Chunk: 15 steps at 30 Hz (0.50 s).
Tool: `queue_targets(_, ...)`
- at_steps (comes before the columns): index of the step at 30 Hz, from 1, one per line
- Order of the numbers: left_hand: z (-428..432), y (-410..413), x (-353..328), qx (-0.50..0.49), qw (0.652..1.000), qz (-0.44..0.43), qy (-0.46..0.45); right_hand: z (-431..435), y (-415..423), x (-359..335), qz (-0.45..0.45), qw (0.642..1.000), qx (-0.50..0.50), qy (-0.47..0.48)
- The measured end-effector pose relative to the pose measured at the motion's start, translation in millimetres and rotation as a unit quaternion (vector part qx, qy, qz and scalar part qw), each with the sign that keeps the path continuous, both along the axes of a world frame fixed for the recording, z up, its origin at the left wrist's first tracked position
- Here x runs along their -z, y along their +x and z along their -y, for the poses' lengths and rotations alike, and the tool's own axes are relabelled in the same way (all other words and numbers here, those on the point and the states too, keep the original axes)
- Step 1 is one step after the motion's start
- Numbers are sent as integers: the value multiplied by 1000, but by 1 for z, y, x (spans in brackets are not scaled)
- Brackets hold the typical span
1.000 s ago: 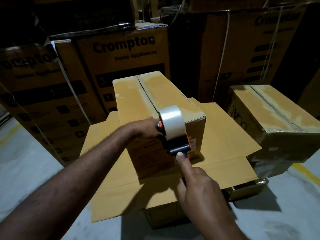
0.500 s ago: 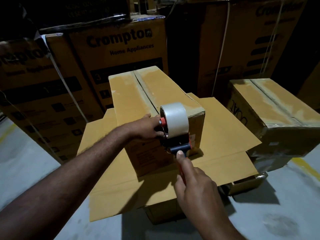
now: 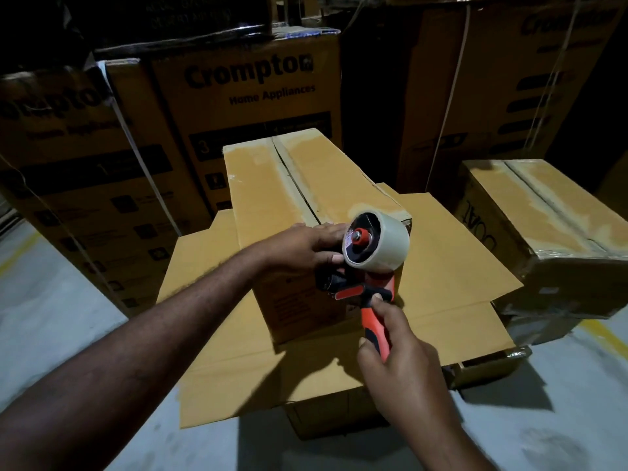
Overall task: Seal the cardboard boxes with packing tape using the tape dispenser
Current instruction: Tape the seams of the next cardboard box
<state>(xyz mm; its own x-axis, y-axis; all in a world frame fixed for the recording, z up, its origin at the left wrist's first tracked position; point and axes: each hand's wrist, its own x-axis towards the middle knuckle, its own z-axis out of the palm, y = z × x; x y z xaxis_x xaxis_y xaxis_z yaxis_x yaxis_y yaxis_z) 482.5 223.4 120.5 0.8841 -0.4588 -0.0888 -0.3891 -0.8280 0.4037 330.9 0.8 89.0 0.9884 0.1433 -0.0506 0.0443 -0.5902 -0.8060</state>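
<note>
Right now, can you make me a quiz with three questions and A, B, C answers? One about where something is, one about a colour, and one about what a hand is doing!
1. Where is the tape dispenser?
A) inside a bucket
B) held up at the near end of the middle box
C) hanging on a wall hook

2. What colour is its handle?
A) blue
B) green
C) orange-red with black

3. What is the right hand doing?
A) gripping the handle
B) waving in the air
C) holding scissors

Answers:
1 B, it is in the air by that box's near edge.
2 C, orange-red and black show above the fingers.
3 A, its fingers curl round the handle.
</note>
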Motion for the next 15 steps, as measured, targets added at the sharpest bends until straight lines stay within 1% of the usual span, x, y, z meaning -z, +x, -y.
queue_targets(2,2,-3,-3,-40,997,-23,-57,9,3,-11,3,1000,-2,-18)
queue_targets(3,5,-5,-4,-64,996,-4,-61,13,4,-18,10,1000,-3,-25)
queue_targets(5,15,-11,-2,-121,990,70,-24,19,6,-32,34,999,-2,-40)
queue_targets(7,23,-15,4,-174,974,144,24,25,10,-41,52,997,0,-55)
queue_targets(8,25,-16,9,-186,966,175,44,27,12,-44,60,996,2,-61)
queue_targets(10,25,-20,16,-196,957,204,64,29,15,-48,75,995,4,-66)
queue_targets(13,23,-26,16,-195,956,210,59,33,19,-55,65,996,5,-53)
queue_targets(15,24,-27,14,-183,958,209,74,39,21,-63,63,998,7,-30)
